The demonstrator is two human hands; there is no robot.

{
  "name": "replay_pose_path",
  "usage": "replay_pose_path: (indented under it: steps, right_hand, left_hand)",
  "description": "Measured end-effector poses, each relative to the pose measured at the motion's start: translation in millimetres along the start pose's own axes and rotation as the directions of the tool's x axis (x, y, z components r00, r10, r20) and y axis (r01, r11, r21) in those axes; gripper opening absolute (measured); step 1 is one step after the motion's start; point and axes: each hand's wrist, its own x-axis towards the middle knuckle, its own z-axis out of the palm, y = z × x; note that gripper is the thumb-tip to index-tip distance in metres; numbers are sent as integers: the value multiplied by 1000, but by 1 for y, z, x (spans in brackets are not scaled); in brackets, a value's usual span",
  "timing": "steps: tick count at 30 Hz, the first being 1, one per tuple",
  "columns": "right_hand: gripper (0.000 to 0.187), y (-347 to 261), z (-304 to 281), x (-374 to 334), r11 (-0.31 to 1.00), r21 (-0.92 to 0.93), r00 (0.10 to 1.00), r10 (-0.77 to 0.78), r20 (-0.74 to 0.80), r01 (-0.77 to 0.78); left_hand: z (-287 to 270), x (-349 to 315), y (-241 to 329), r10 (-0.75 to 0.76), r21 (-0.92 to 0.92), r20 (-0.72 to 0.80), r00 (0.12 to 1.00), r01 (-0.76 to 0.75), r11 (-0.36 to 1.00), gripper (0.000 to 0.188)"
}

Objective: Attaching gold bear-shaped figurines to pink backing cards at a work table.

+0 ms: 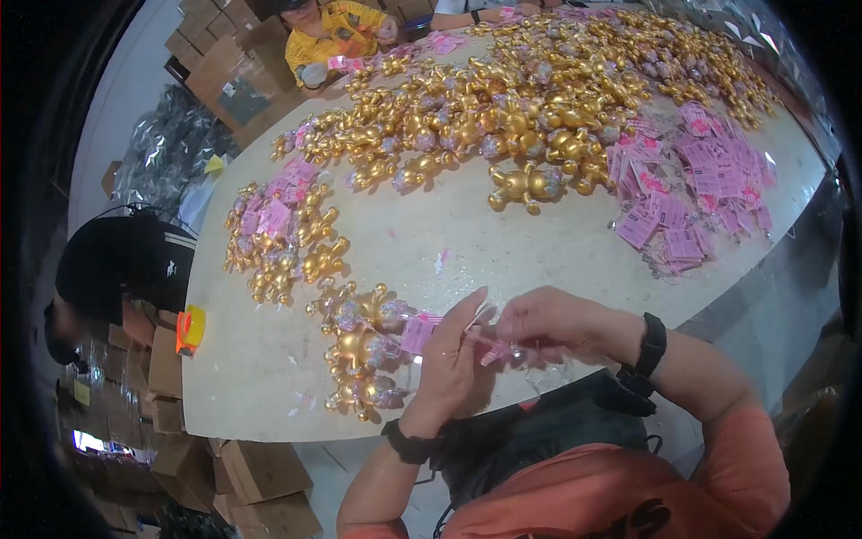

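Observation:
My left hand (452, 359) and my right hand (548, 325) meet over the near edge of a pale table (269, 377). Between their fingers they pinch a small pink tag (492, 352) with a thin clear loop; what else is in the fingers is hidden. Just left of my left hand lies a cluster of gold figurine toys (362, 350), one with a pink tag (418, 332) on it. A black band sits on each wrist.
A large heap of gold figurines (530, 99) covers the far half of the table. Loose pink tags (691, 193) lie in a pile at right. More tagged figurines (283, 238) lie at left. Cardboard boxes (260, 472) stand below the table. One person crouches at left, another sits at the far end.

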Motion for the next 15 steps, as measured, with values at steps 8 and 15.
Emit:
replay_pose_path:
  steps: [8, 15]
  right_hand:
    - [19, -4, -20, -23, 862, -506, 997, 23, 73, 17]
    - [16, -9, -9, -2, 922, -263, 906, -347, -243, 283]
  left_hand:
    - [0, 0, 5, -277, -326, 14, 961, 266, 907, 46]
    - [-1, 1, 6, -172, -206, 6, 985, 169, 964, 45]
